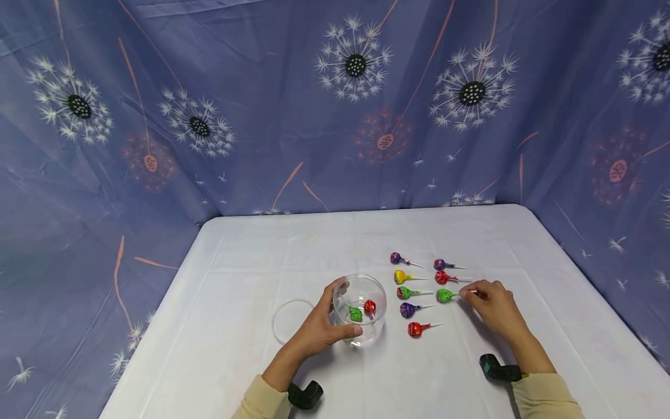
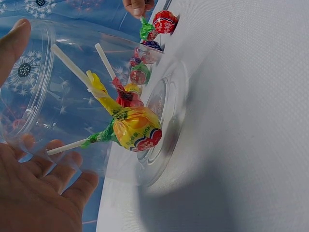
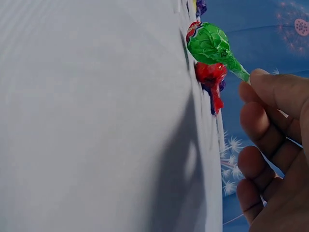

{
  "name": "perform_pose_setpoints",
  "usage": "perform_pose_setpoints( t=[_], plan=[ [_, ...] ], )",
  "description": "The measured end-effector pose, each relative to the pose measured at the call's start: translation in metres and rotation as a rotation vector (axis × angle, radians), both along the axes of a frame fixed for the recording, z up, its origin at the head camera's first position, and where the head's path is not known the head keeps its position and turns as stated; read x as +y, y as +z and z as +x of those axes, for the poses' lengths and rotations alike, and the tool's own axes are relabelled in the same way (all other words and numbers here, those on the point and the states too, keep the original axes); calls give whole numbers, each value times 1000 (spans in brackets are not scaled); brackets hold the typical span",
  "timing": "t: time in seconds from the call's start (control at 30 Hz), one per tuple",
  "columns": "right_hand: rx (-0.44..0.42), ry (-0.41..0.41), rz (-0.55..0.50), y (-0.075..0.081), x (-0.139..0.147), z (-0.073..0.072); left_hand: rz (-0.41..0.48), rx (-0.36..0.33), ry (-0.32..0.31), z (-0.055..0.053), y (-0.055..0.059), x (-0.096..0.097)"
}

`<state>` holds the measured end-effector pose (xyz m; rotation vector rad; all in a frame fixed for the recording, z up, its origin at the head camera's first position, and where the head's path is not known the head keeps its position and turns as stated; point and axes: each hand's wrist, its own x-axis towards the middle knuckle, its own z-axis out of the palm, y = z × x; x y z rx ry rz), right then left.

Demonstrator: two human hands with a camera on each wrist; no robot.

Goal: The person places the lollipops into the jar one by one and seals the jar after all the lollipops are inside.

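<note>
My left hand [image 1: 319,326] grips a clear plastic jar [image 1: 366,334] round its sides, its open top facing up. Inside lie a yellow lollipop [image 2: 137,128], a red lollipop [image 1: 370,306] and a green-wrapped one [image 1: 355,314]. With thumb and forefinger, my right hand [image 1: 494,305] pinches the stick of a green lollipop [image 3: 208,43] at the near end of the right-hand column. The right wrist view shows its other fingers loosely curled. Just beyond that lollipop lie a red lollipop [image 1: 442,277] and a purple lollipop [image 1: 439,265].
Between jar and right hand runs a column of several lollipops, among them a yellow lollipop [image 1: 400,277] and a red lollipop [image 1: 415,329] nearest me. A clear round lid [image 1: 273,320] lies left of the jar on the white table [image 1: 241,262]. A patterned curtain [image 1: 282,116] hangs behind.
</note>
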<state>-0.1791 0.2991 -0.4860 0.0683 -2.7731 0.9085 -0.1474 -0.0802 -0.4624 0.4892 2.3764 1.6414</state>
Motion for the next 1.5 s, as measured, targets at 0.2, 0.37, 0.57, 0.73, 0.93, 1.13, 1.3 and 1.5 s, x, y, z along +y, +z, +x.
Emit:
perform_pose_setpoints(
  t=[0.2,0.37,0.57,0.73,0.93,1.13,1.3,1.5],
  plan=[
    [61,18,-41,10,-6,-1,3,-13,1,0,1,0],
    [128,37,-101,20,-16,-1,8,-11,5,2,0,-1],
    [134,62,-172,38,-30,-1,15,-4,1,2,-1,-2],
    [119,90,-204,56,-45,2,-1,-8,0,1,-1,-1],
    [136,158,-239,74,-64,4,-3,-14,4,1,0,0],
    [160,242,-284,88,-86,8,7,-8,-1,2,1,0],
    [210,356,-327,98,-105,10,11,-4,-3,1,1,-1],
    [236,484,-348,102,-127,8,12,-4,3,0,-1,-1]
  ],
)
